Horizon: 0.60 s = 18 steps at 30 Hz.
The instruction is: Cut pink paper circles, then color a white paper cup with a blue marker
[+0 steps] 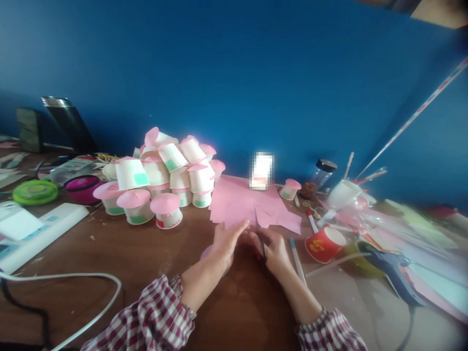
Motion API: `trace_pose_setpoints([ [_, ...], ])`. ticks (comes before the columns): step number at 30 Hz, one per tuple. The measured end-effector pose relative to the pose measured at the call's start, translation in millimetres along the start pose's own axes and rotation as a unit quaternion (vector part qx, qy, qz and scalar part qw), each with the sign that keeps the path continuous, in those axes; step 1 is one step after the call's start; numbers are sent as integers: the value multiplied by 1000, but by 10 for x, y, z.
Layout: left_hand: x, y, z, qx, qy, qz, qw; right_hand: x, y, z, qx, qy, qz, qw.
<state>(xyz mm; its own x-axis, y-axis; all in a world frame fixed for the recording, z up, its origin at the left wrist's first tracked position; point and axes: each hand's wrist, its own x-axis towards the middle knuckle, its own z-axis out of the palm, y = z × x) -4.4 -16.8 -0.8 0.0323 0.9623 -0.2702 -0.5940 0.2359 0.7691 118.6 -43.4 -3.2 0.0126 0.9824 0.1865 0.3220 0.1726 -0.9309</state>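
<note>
My right hand (273, 249) is closed round the dark handles of a pair of scissors (262, 243), whose thin blades point away from me over the pink paper. My left hand (227, 243) grips the near edge of a pink paper sheet (237, 213) with the thumb on top; its other fingers are mostly hidden. A small pale round piece (206, 251) shows partly behind the left wrist. More pink sheets (228, 190) lie beyond both hands, against the blue wall.
Stacked paper cups with pink paper tops (133, 204) stand to the left. One capped cup (290, 189), a jar (321, 175), a red paper cup (325, 243) and a glue gun (395, 273) are on the right. A power strip (62, 219) and white cable (91, 276) lie left.
</note>
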Motion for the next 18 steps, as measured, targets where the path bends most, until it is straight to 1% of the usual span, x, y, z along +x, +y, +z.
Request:
trace_pose_setpoints([
  [3, -36, 48, 47, 35, -21, 7, 999, 1, 6, -1, -2, -2, -4, 1000],
  [8, -101, 107, 104, 27, -21, -6, 999, -2, 13, 3, 1, -2, 0, 1000],
  [12, -66, 76, 59, 46, -44, -3, 998, -6, 31, 0, -3, -1, -3, 1000],
  [15, -14, 40, 11, 48, -58, -14, 997, -5, 39, -4, -4, 2, -5, 1000],
  [18, 10, 24, -7, 42, -52, -13, 998, -3, 31, -5, -6, 4, -3, 1000],
])
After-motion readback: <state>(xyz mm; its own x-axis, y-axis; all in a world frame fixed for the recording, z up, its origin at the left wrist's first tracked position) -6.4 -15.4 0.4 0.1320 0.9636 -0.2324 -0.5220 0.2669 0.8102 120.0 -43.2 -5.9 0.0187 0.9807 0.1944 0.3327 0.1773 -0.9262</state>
